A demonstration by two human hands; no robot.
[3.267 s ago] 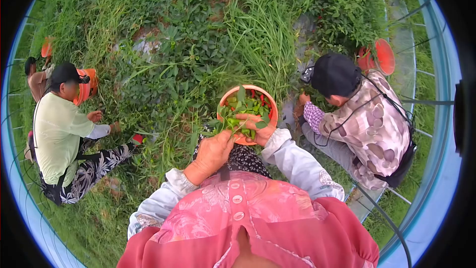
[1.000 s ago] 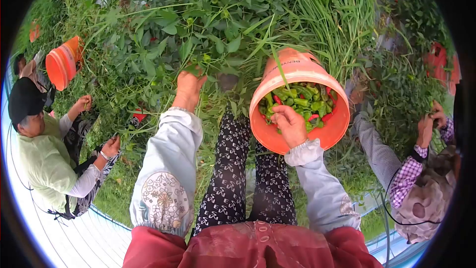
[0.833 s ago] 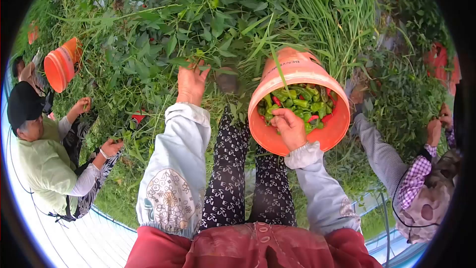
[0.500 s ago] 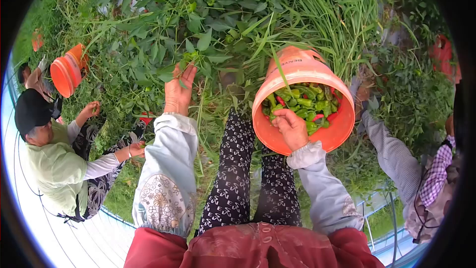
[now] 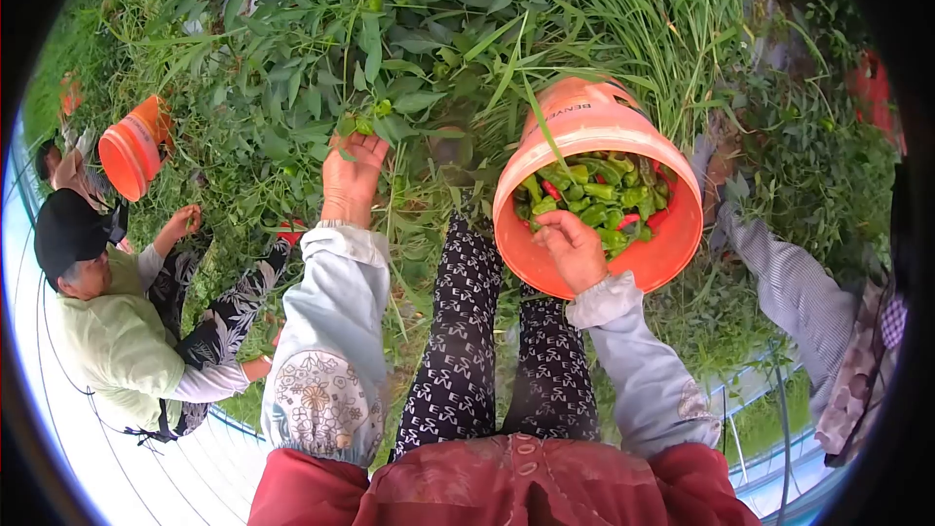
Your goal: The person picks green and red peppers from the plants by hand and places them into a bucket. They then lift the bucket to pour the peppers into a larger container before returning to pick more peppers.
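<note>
My left hand is palm up under a pepper plant, its fingers stretched out and partly behind leaves. Small green peppers hang right at its fingertips. On the right, an orange bucket leans with its mouth towards me, holding many green peppers and a few red peppers. Over the lower left of that mouth is my right hand, fingers curled together. Whether anything is between its fingers is hidden.
A person in a black cap crouches at the left, below another orange bucket. Tall grass grows behind my bucket. At the right edge, another person's striped trouser leg reaches in among the plants.
Both my hands stay in nearly the same places. The bucket appears slightly larger and shifted a little. At left, the person's lower hand has drawn back towards the body.
</note>
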